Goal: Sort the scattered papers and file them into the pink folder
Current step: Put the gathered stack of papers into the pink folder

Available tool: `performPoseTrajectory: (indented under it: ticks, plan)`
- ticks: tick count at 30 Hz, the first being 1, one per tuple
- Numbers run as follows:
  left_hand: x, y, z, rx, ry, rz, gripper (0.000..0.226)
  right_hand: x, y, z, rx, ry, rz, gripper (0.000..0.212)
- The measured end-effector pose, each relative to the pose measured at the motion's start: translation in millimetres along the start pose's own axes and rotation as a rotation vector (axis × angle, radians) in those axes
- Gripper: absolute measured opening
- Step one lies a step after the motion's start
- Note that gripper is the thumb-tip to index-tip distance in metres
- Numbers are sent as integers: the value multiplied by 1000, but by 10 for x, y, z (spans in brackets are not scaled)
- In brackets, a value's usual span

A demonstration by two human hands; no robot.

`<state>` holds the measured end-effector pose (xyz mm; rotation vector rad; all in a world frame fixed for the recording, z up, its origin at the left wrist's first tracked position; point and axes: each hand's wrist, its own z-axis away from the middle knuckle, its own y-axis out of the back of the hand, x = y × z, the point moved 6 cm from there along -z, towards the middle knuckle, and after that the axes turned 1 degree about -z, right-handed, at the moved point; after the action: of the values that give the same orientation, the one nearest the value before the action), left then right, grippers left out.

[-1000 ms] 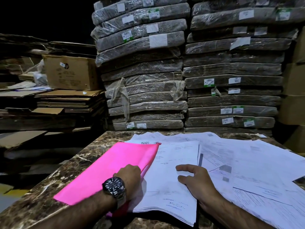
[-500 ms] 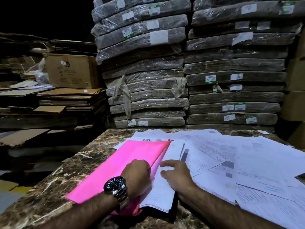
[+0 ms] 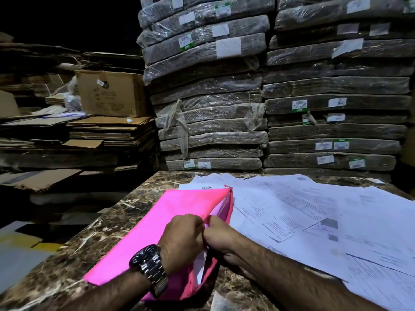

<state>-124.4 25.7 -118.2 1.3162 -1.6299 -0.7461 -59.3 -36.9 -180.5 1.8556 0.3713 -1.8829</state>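
Observation:
The pink folder [image 3: 157,223] lies slantwise on the marble table [image 3: 67,265], its open edge facing right. White sheets show inside that opening. My left hand [image 3: 182,239], with a dark wristwatch, grips the folder's upper flap at the opening. My right hand [image 3: 221,236] sits right against it at the same edge, fingers curled into the opening on the sheets. More white printed papers [image 3: 314,216] lie spread over the table to the right and behind the folder.
Tall stacks of plastic-wrapped flat bundles [image 3: 213,97] rise just behind the table. A cardboard box [image 3: 112,93] and piles of flattened cardboard [image 3: 89,131] stand at the left. The table's left edge drops to a dark floor.
The stack of sheets that lay beside the folder has slid left into it. My right hand followed it to the folder's opening, and my left hand lifted the flap there.

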Motion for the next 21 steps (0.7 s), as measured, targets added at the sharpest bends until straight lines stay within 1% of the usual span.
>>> performPoseTrajectory:
  ticks: [7, 10, 13, 15, 17, 19, 21]
  plan:
    - [-356, 184, 149, 33, 90, -70, 21, -93, -482, -49, -112, 38, -33, 32]
    - [-527, 252, 203, 38, 127, -88, 22, -133, -677, -77, -144, 53, -20, 28]
    - [-654, 320, 248, 44, 149, -99, 23, -170, -837, -96, -169, 26, 23, 28]
    - [-704, 317, 265, 32, 161, -109, 23, -130, -867, -129, -132, -2, 80, 31]
    - [-757, 320, 287, 22, 162, -124, 23, -122, -854, -135, -53, -4, 172, 36]
    - [-774, 298, 291, 3, 162, -130, 24, -173, -750, -81, 51, 8, 282, 34]
    - [-768, 277, 293, -19, 158, -140, 25, -166, -655, -42, 112, -6, 297, 36]
